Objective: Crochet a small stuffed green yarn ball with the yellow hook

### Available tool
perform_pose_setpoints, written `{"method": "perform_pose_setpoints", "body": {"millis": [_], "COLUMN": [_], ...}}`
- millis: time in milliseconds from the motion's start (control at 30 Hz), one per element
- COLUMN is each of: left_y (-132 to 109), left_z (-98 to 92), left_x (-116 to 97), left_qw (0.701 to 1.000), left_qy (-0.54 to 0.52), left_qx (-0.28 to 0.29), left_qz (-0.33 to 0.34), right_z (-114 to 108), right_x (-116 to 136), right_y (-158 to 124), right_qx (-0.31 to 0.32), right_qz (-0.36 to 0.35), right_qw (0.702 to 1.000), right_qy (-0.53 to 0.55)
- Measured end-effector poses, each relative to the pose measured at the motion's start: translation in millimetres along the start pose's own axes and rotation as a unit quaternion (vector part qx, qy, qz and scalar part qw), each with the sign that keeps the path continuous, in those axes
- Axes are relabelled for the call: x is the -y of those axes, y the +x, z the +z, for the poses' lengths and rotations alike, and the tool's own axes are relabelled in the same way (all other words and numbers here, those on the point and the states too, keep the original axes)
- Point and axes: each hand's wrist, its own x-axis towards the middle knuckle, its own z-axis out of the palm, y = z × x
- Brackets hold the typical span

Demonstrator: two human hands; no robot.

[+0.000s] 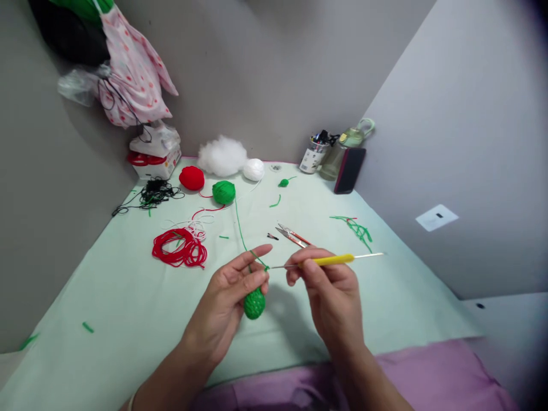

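My left hand (231, 291) pinches a small green crochet piece (254, 303), its rounded end hanging below the thumb. Green yarn runs over my raised left index finger and back to a green yarn ball (224, 192) on the table. In my right hand (331, 291) is a crochet hook with a yellow handle (334, 260), held level between thumb and fingers. The hook's thin metal tip meets the green stitches at my left thumb; whether it is inside a loop is too small to tell. Thread snips (293, 234) lie just beyond my right hand.
Red (192, 178) and white yarn balls (254, 169) and white stuffing (222, 156) stand at the back. A red yarn coil (180, 247) and black yarn tangle (156, 194) lie left. Back right are a pen cup (314, 155), a bottle (333, 161) and a phone (350, 170).
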Motion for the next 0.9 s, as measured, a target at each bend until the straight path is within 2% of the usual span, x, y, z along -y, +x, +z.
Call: {"method": "perform_pose_setpoints", "body": {"millis": [67, 167, 233, 267, 333, 367, 400, 433, 467, 533, 600, 700, 800, 900], "left_y": [0, -1, 0, 1, 3, 5, 6, 8, 10, 12, 13, 15, 19, 24], "left_z": [2.8, 7.2, 7.3, 5.9, 0.0, -4.2, -8.9, -13.6, -18.0, -25.1, -29.3, -33.1, -37.7, -41.8], "left_x": [2, 5, -1, -6, -22, -32, -43, -54, -64, -82, -95, -99, -91, -78], "left_qw": [0.999, 0.997, 0.997, 0.997, 0.995, 0.993, 0.992, 0.991, 0.989, 0.988, 0.984, 0.979, 0.976, 0.975], "left_qy": [0.033, 0.047, 0.043, 0.049, 0.076, 0.085, 0.080, 0.072, 0.063, 0.041, 0.026, 0.022, 0.015, 0.021], "left_qx": [-0.006, -0.008, -0.009, -0.007, -0.001, 0.002, 0.002, 0.009, 0.009, 0.041, 0.079, 0.113, 0.143, 0.159], "left_qz": [0.027, 0.056, 0.061, 0.062, 0.071, 0.077, 0.093, 0.113, 0.130, 0.141, 0.156, 0.167, 0.162, 0.152], "right_z": [6, 10, 3, -3, -21, -30, -38, -46, -51, -58, -60, -59, -56, -43], "right_x": [0, 3, 5, 6, 2, -2, -7, -14, -21, -35, -47, -55, -49, -30], "right_y": [1, 3, 12, 20, 41, 52, 63, 73, 81, 90, 93, 92, 92, 91], "right_qx": [0.014, 0.053, 0.117, 0.169, 0.225, 0.224, 0.223, 0.217, 0.208, 0.211, 0.223, 0.227, 0.217, 0.220], "right_qz": [0.024, -0.019, -0.057, -0.069, -0.065, -0.057, -0.038, -0.011, 0.003, 0.013, 0.009, -0.003, -0.008, -0.014], "right_qw": [0.999, 0.998, 0.986, 0.972, 0.929, 0.895, 0.837, 0.763, 0.736, 0.716, 0.711, 0.724, 0.759, 0.802], "right_qy": [0.029, -0.034, -0.099, -0.148, -0.286, -0.381, -0.498, -0.609, -0.644, -0.666, -0.667, -0.652, -0.615, -0.555]}}
